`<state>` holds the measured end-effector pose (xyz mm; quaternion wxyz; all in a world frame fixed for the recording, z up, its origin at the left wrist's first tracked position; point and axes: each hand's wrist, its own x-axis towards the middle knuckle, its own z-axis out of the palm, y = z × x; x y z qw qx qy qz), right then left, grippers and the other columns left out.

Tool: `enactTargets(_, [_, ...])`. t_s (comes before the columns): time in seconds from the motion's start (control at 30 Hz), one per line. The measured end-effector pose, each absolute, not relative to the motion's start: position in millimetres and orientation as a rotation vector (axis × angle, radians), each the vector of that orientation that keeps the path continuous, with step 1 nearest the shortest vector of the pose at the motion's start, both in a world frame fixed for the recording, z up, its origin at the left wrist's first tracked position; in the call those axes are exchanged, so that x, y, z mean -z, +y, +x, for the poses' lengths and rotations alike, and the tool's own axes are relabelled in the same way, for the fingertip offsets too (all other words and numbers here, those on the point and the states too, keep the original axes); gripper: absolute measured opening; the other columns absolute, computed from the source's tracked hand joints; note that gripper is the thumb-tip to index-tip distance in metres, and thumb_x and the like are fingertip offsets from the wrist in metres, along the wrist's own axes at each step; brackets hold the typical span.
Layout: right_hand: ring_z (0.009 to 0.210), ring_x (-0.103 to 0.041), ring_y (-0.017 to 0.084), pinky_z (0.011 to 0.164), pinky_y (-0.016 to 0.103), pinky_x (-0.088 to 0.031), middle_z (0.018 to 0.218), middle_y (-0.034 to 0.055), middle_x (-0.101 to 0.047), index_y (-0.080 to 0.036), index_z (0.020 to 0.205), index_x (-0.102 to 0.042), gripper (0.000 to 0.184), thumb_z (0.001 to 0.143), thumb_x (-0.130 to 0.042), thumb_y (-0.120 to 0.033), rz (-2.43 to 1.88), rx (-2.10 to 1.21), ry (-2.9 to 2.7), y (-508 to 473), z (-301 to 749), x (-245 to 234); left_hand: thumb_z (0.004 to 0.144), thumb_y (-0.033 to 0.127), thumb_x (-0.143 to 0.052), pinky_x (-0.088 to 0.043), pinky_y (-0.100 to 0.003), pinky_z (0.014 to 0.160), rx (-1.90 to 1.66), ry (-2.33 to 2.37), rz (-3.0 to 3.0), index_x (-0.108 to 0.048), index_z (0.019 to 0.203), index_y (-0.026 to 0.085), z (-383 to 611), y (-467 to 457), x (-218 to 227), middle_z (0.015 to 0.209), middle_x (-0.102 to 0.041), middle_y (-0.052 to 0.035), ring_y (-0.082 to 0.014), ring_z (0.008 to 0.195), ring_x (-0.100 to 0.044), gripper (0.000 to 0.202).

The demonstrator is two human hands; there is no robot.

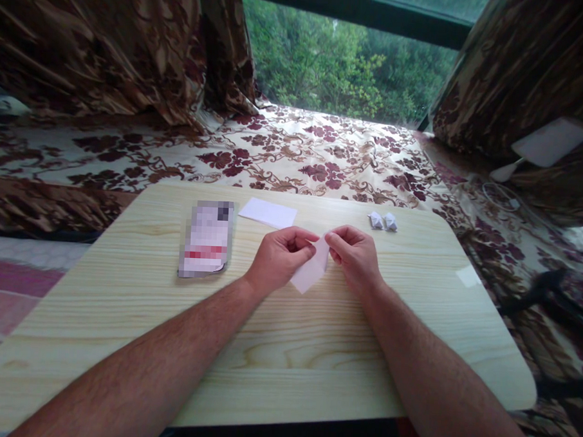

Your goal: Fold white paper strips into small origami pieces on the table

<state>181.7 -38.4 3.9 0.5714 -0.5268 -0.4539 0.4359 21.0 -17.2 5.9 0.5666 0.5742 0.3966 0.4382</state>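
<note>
A small sheet of white paper (pixel 309 275), partly folded, is held up over the wooden table (pixel 305 348). My left hand (pixel 281 253) is closed, pinching the paper's left side between thumb and finger. At its upper right, my right hand (pixel 352 252) pinches the same paper; its lower corner points down toward me. The fingers hide part of the upper edge. Just beyond my left hand lies a stack of white paper (pixel 267 211). Two small folded paper pieces (pixel 383 221) sit side by side beyond my right hand.
A pixelated pack-like item (pixel 206 239) lies on the table's left. Behind the table is a ledge with floral cloth (pixel 323 162), below a window (pixel 347 60) between curtains. A white lamp (pixel 550 143) stands at the right, and a dark chair-like frame (pixel 549 294) is beside the table.
</note>
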Motion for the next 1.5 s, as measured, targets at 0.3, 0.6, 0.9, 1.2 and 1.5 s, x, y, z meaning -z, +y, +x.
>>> enactTargets(0.3, [0.046, -0.04, 0.007, 0.045, 0.023, -0.029, 0.054, -0.0047, -0.053, -0.018, 0.067, -0.061, 0.012, 0.076, -0.066, -0.024, -1.168, -0.948, -0.989, -36.4, 183.1, -2.5, 0.07, 0.024, -0.074, -0.038, -0.02, 0.049, -1.008, 0.941, 1.376, -0.074, 0.09, 0.014, 22.1, -17.8, -6.4, 0.062, -0.06, 0.0017, -0.0084, 0.054, -0.051, 0.022])
enactTargets(0.6, [0.047, -0.043, 0.009, 0.045, 0.023, -0.03, 0.053, -0.0039, -0.054, -0.017, 0.067, -0.063, 0.016, 0.073, -0.07, -0.031, -1.243, -1.074, -1.078, -38.3, 181.7, -3.5, 0.071, 0.025, -0.075, -0.039, -0.02, 0.051, -1.038, 0.961, 1.387, -0.074, 0.09, 0.015, 20.7, -17.3, -5.8, 0.064, -0.06, 0.0017, -0.008, 0.055, -0.051, 0.022])
enactTargets(0.9, [0.048, -0.041, 0.009, 0.046, 0.023, -0.03, 0.054, -0.004, -0.053, -0.017, 0.063, -0.059, 0.021, 0.072, -0.068, -0.034, -1.309, -1.048, -1.233, -38.9, 180.9, -0.3, 0.071, 0.026, -0.075, -0.041, -0.02, 0.051, -1.061, 0.967, 1.362, -0.074, 0.09, 0.014, 19.8, -17.1, -6.2, 0.065, -0.064, 0.0008, -0.0091, 0.056, -0.054, 0.023])
enactTargets(1.2, [0.049, -0.04, 0.009, 0.046, 0.023, -0.029, 0.054, -0.0047, -0.049, -0.018, 0.062, -0.056, 0.021, 0.073, -0.068, -0.032, -1.313, -1.011, -1.251, -39.3, 179.0, -1.1, 0.071, 0.027, -0.075, -0.041, -0.019, 0.051, -1.057, 0.969, 1.357, -0.073, 0.09, 0.014, 20.1, -17.2, -5.2, 0.066, -0.064, 0.0005, -0.0091, 0.057, -0.055, 0.023])
enactTargets(1.5, [0.049, -0.04, 0.009, 0.046, 0.023, -0.031, 0.054, -0.004, -0.05, -0.018, 0.063, -0.057, 0.021, 0.073, -0.067, -0.033, -1.327, -0.946, -1.276, -40.3, 177.1, -1.1, 0.07, 0.026, -0.075, -0.041, -0.019, 0.051, -1.066, 0.98, 1.346, -0.073, 0.089, 0.014, 20.7, -16.9, -6.8, 0.065, -0.064, 0.0009, -0.0092, 0.056, -0.055, 0.023])
